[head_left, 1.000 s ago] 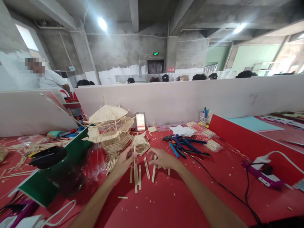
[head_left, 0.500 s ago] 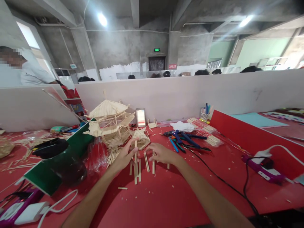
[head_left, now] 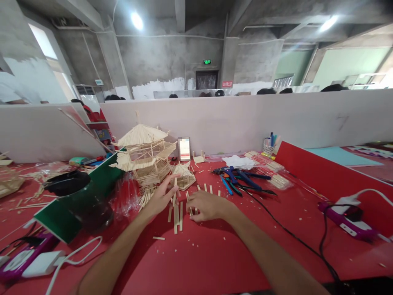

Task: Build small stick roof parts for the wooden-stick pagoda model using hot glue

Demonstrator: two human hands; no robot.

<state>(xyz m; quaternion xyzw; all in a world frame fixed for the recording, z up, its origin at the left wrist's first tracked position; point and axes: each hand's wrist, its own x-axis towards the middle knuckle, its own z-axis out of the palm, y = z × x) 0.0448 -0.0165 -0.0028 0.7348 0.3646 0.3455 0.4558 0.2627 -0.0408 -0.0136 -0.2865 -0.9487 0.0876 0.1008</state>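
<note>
My left hand (head_left: pixel 161 200) is closed, holding a thin wooden stick (head_left: pixel 175 186) between thumb and fingers. Beneath it, several flat wooden sticks (head_left: pixel 176 217) lie side by side on the red table. My right hand (head_left: pixel 206 205) is curled down at the tabletop, its fingertips around short wooden sticks (head_left: pixel 195 211) that it partly covers. Just beyond both hands stands a small hexagonal stick pavilion (head_left: pixel 184 180). Behind my left hand rises a larger tiered pavilion model (head_left: pixel 143 153), also made of sticks.
Glue guns and pliers (head_left: pixel 235 180) lie to the right, a black cable trailing forward. Bagged sticks (head_left: pixel 278 180) and a white cloth (head_left: pixel 239 162) are behind them. At left stand a dark lidded jar (head_left: pixel 84 209) and a green divider (head_left: pixel 55 223). Purple power strips (head_left: pixel 346 223) sit at both sides.
My right hand has moved slightly left and down, its fingers now lowered around the sticks on the table. My left hand still holds its stick. The view has shifted slightly.
</note>
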